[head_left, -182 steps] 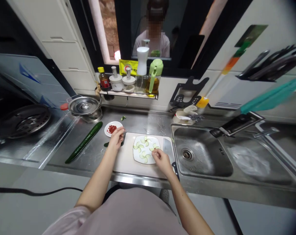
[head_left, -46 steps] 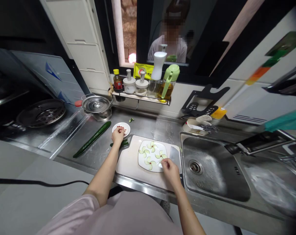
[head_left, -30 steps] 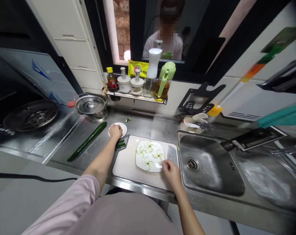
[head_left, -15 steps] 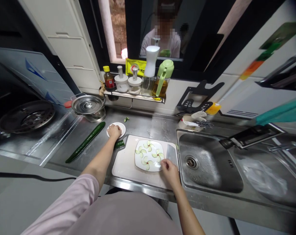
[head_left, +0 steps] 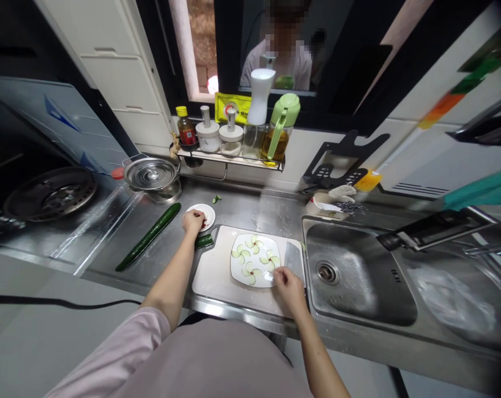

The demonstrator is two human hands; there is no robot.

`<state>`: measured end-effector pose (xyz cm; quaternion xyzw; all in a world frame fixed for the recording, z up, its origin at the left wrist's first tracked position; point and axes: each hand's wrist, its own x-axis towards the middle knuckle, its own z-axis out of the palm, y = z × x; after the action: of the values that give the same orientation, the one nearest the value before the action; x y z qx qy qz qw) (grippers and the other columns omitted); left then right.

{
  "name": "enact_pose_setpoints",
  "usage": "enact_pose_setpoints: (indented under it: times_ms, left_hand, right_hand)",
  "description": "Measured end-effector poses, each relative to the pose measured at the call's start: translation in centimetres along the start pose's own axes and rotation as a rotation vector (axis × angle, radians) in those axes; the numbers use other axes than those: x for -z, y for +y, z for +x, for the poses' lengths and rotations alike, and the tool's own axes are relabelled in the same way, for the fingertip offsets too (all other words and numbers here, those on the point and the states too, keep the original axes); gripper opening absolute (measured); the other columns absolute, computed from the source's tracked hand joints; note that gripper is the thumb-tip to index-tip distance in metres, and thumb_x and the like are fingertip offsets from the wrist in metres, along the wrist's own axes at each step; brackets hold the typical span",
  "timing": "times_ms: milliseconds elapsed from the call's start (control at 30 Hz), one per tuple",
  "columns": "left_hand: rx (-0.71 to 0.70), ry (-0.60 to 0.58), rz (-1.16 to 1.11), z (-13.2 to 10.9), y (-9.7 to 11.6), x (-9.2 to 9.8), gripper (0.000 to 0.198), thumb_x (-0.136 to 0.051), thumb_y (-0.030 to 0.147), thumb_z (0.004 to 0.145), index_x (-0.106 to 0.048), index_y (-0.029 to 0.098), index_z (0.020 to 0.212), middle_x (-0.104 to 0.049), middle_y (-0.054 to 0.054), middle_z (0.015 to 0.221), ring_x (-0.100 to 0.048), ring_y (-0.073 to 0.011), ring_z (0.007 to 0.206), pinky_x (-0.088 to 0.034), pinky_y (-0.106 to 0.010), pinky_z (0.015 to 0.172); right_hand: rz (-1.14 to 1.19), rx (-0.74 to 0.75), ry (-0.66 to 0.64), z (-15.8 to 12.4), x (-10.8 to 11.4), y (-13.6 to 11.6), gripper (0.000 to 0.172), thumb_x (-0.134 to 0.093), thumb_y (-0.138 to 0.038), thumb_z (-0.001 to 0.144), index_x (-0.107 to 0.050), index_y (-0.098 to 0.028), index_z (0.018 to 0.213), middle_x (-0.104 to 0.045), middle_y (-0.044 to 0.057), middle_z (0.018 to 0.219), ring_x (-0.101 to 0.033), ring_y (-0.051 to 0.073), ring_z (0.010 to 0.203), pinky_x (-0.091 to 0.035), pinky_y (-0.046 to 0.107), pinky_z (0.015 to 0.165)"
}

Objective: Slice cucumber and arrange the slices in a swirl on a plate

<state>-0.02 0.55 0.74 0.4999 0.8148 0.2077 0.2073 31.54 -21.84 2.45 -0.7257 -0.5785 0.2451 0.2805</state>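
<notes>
My left hand (head_left: 193,222) is closed, fingertips together over the small white dish (head_left: 209,213), which holds small red bits; what it pinches is too small to tell. My right hand (head_left: 289,284) is closed beside the lower right edge of the square white plate (head_left: 242,271), and anything in it is hidden. Thin pale green slices (head_left: 270,259) lie on that plate in several pinwheels with red centres. The plate rests on a cutting board (head_left: 211,276). At the board's right lies a knife blade (head_left: 292,257), and a cut cucumber piece (head_left: 204,241) is at its upper left.
A long cucumber (head_left: 148,237) lies on the left, near a lidded steel pot (head_left: 153,176). Small green scraps (head_left: 216,199) sit behind the dish. A sink (head_left: 358,276) is on the right. Bottles and jars stand on a wall rack (head_left: 233,157).
My left hand has shifted slightly left on the small dish, so the red bits now show. The whole view has moved a little. My right hand stays by the plate.
</notes>
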Motion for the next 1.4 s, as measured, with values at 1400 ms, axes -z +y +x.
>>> enact_pose_setpoints:
  times_ms: [1400]
  left_hand:
    - [-0.009,-0.882,-0.933,-21.4,0.7,-0.6,0.034,-0.081,0.038,0.056,-0.066,0.014,0.076,-0.067,-0.001,0.070,-0.059,-0.0127,0.070,-0.042,-0.024,0.070]
  right_hand:
    - [0.116,0.304,-0.134,-1.7,-2.7,-5.5,0.014,-0.051,-0.025,0.087,-0.062,-0.020,0.079,-0.060,0.001,0.074,-0.053,0.014,0.072,-0.037,0.024,0.065]
